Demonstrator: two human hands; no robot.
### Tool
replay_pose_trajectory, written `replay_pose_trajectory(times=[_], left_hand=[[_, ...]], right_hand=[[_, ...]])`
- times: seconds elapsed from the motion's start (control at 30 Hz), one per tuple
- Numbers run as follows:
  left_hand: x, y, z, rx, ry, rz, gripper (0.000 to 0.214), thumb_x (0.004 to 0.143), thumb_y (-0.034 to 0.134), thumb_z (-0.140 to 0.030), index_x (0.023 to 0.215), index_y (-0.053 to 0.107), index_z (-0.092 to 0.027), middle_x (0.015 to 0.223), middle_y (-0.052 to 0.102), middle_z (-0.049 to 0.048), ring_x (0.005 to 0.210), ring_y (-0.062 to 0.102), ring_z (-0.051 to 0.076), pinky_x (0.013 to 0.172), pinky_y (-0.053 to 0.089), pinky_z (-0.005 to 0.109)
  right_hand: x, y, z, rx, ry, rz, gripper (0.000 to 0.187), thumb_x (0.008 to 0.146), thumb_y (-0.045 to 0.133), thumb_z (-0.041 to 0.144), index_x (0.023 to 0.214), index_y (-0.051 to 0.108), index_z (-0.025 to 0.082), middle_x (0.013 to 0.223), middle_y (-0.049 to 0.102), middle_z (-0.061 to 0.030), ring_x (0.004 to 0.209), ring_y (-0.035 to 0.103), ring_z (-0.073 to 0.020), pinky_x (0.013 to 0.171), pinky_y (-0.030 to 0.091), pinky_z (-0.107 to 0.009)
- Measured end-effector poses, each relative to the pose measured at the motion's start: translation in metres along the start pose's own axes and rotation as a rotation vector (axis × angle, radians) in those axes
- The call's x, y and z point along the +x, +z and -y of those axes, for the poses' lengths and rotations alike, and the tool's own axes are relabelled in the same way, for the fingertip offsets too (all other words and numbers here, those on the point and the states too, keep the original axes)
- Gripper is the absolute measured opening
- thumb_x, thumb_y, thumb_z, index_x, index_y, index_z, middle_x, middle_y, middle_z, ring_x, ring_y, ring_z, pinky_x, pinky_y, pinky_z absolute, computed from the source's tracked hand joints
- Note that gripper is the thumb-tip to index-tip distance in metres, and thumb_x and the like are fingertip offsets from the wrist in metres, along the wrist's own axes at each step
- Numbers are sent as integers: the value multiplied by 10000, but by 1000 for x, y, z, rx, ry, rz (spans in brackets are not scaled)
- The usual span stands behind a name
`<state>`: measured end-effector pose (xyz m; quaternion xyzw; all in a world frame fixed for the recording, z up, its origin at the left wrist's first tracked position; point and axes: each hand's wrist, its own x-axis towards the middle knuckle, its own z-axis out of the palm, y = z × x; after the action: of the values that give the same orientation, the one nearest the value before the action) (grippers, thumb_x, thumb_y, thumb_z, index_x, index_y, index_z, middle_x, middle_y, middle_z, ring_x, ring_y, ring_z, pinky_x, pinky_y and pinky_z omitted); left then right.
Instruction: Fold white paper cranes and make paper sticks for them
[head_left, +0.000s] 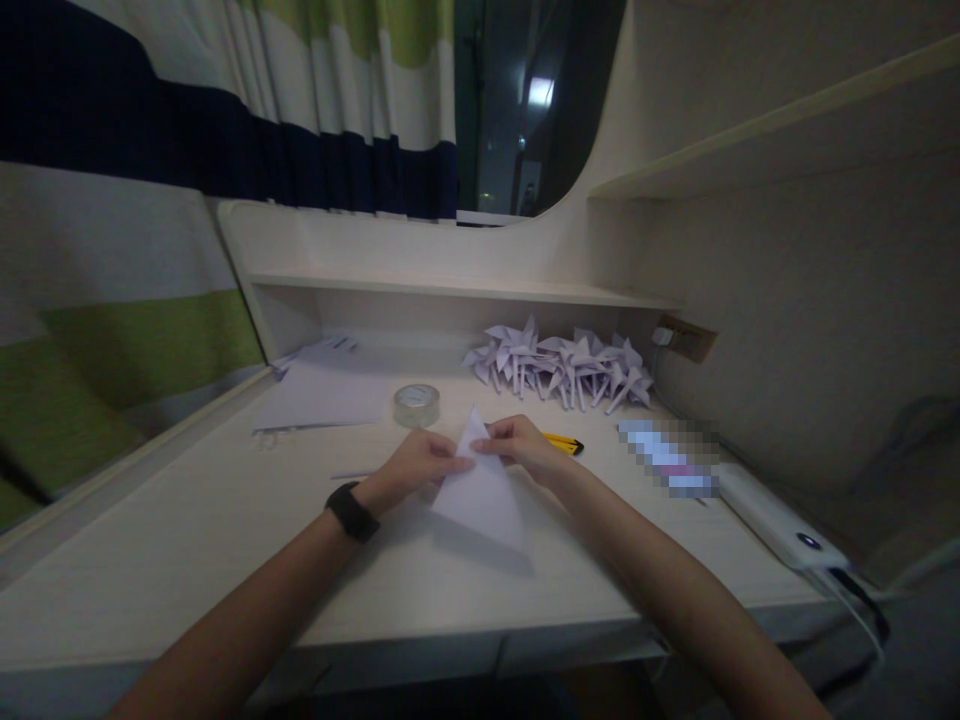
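A sheet of white paper (484, 505), folded to a narrow point at its far end, is held above the desk between my two hands. My left hand (420, 465), with a dark band on the wrist, pinches its left edge between thumb and fingers. On the other side my right hand (525, 445) pinches the paper near the tip, thumb on top. The fingers beneath the paper are partly hidden. Just beyond my left hand stands a roll of clear tape (417, 404). A yellow and black utility knife (564, 443) lies behind my right hand, partly covered by it.
Several folded paper pinwheels (574, 365) are heaped at the back right. A stack of white paper (322, 385) lies at the back left. On the right are a blurred-out phone (667, 460) and a white power strip (780, 525) with cables. A low shelf (465, 285) spans the back.
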<state>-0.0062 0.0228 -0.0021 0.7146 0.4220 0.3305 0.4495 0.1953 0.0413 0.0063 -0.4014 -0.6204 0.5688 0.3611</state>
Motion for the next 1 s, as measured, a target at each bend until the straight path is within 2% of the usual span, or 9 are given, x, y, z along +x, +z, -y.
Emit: replay_pose_trajectory(times=[0.13, 0.3, 0.5, 0.7, 1.0], left_hand=[[-3, 4, -6, -4, -10, 18, 399, 692, 699, -476, 560, 590, -115, 487, 475, -31, 438, 405, 76, 442, 263, 212], [-7, 10, -12, -41, -58, 21, 400, 664, 711, -486, 567, 586, -119, 496, 489, -27, 431, 417, 82, 436, 279, 214], [-6, 12, -10, -12, -68, 33, 406, 654, 715, -492, 561, 599, -113, 477, 485, -26, 421, 417, 82, 424, 273, 212], [-5, 13, -6, -41, -95, 45, 394, 642, 726, -487, 593, 622, -110, 492, 515, -17, 422, 433, 88, 414, 274, 210], [-8, 14, -6, -48, -48, 91, 352, 669, 728, -432, 599, 639, -98, 508, 529, -8, 452, 443, 90, 439, 282, 210]], right_hand=[[0, 1, 1, 72, -15, -20, 349, 570, 805, 429, 634, 631, 134, 566, 577, 15, 494, 496, -79, 484, 361, -201], [-1, 2, 3, 108, -48, -121, 324, 540, 812, 396, 606, 629, 137, 563, 588, 7, 510, 515, -91, 511, 391, -220], [1, 3, 3, 163, -59, -169, 313, 525, 814, 379, 661, 655, 146, 615, 623, 2, 532, 549, -107, 518, 420, -235], [4, 5, 0, 200, -76, -266, 273, 517, 804, 344, 618, 650, 143, 559, 602, 12, 502, 531, -103, 495, 407, -233], [6, 4, -2, 248, -58, -271, 233, 527, 776, 304, 628, 645, 139, 561, 612, 8, 490, 530, -96, 488, 414, -225]])
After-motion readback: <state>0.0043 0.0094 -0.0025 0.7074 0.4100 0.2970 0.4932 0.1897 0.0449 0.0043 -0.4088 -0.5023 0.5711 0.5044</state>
